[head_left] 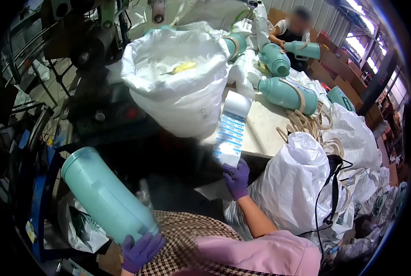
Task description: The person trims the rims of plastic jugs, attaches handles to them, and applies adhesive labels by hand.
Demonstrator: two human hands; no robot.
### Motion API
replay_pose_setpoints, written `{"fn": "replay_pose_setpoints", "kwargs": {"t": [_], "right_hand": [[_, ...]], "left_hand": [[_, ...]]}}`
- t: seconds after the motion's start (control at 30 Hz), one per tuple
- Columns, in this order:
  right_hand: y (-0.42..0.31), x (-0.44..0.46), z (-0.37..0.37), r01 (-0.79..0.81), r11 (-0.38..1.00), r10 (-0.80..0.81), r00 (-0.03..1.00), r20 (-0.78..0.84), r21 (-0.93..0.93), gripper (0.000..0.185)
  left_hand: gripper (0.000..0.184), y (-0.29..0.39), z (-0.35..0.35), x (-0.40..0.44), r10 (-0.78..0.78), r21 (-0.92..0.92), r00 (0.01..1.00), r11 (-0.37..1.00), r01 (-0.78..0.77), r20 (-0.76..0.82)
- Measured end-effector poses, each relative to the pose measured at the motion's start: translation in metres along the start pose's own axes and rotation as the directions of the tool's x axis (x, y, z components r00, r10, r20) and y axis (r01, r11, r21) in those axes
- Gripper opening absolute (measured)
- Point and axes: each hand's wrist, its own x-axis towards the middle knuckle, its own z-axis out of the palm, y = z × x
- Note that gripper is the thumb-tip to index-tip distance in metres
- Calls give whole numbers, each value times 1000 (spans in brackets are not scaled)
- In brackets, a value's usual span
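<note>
My left hand (142, 252), in a purple glove, supports the lower end of a pale teal plastic vacuum flask shell (109, 195). The shell leans to the left across my lap, and its wide rim points up and away. My right hand (236, 179), gloved the same way, has its fingers curled at the near end of a sticker strip (231, 131) with rows of blue print. That strip lies along the table edge, its far end curling up white. The fingertips are partly hidden, but they close on the strip's end.
A large white woven sack (178, 101) with clear plastic and a yellow item stands ahead. Teal flasks (288, 94) lie on the table (260, 133) beside beige straps (306, 124). A white bag (290, 184) sits right. Another person (295, 32) handles a flask at the back.
</note>
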Motion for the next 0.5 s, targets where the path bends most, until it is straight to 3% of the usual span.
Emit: {"fn": "replay_pose_setpoints", "kwargs": {"t": [0.1, 0.23, 0.37, 0.5], "right_hand": [[-3, 2, -9, -26, 1000, 26, 998, 50, -12, 35], [8, -3, -8, 93, 974, -96, 995, -5, -207, 41], [14, -4, -7, 126, 983, -126, 992, 6, -134, 38], [11, -4, -8, 19, 999, -18, 999, 34, -27, 32]], "left_hand": [[36, 5, -14, -10, -24, -55, 994, 998, 30, 106], [34, 6, 3, -7, -35, 7, 991, 999, 34, 131], [32, 1, -4, 0, -40, -56, 998, 998, 43, 42], [32, 0, -8, 4, -56, -74, 998, 996, 58, 25]]}}
